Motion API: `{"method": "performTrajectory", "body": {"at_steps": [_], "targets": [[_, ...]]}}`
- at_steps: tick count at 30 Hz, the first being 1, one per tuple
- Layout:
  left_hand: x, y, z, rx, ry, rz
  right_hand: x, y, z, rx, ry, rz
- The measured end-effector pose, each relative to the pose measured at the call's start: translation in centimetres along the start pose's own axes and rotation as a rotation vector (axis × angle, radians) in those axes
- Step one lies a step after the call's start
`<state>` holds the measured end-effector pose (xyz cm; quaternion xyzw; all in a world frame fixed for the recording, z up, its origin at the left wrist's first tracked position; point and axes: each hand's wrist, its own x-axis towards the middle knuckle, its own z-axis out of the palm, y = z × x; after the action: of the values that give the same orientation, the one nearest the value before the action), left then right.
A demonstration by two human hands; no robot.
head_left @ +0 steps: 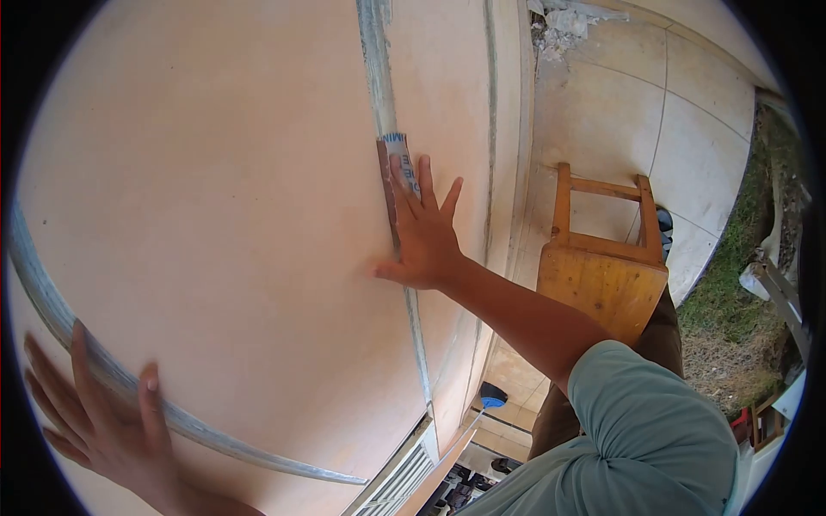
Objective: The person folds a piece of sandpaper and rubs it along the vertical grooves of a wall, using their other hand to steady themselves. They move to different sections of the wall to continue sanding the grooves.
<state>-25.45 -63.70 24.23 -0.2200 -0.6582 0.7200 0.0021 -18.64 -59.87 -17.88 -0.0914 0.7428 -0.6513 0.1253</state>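
My right hand (425,234) lies spread on a strip of sandpaper (397,150), pressing it against the wall. The sandpaper has a brown side and a pale backing with blue print; the fingers and palm hide part of it. It sits on a long grey, scraped-looking band (375,69) that runs along the peach-coloured wall (232,172). At the lower left, my left hand (112,421) is open with its fingers apart and holds nothing. Its fingertips are beside a curved grey band (52,301); whether the palm touches the wall cannot be made out.
A wooden stool or chair (602,279) is to the right on the tiled floor (602,103). White debris (564,30) lies at the top. A blue brush head (493,396) and a louvred vent (404,473) are near the bottom. Grass (740,301) borders the tiles.
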Motion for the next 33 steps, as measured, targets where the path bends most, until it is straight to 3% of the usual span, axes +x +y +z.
{"method": "performTrajectory", "body": {"at_steps": [2,7,10,15,19,22,25,27,33], "targets": [[0.0,-0.1,0.0,0.002,0.004,0.017,-2.0,0.2,0.6,0.002,-0.075,-0.022],[-0.4,-0.4,0.5,-0.038,-0.014,0.012,12.0,-1.1,-5.6,0.075,0.181,-0.022],[-0.7,-0.2,0.3,-0.041,-0.027,-0.008,13.8,-1.2,-6.5,0.155,0.185,-0.037],[0.0,0.4,-0.1,-0.029,0.026,-0.017,1.5,-0.7,-1.6,0.026,-0.025,-0.020],[-0.1,0.3,0.2,-0.019,0.023,0.002,3.9,-0.6,-2.9,0.026,0.078,-0.023],[-0.2,0.1,0.5,-0.040,0.064,0.025,9.4,-1.5,-5.5,0.136,0.115,0.089],[-0.2,0.2,0.2,-0.046,0.028,-0.016,10.0,-1.7,-5.1,0.160,0.165,0.062],[-0.2,0.3,0.2,-0.032,0.041,-0.011,7.6,-0.9,-2.4,0.112,0.319,-0.056],[0.1,0.7,0.2,-0.061,0.085,-0.030,6.1,0.5,-1.2,-0.031,0.193,-0.059]]}}
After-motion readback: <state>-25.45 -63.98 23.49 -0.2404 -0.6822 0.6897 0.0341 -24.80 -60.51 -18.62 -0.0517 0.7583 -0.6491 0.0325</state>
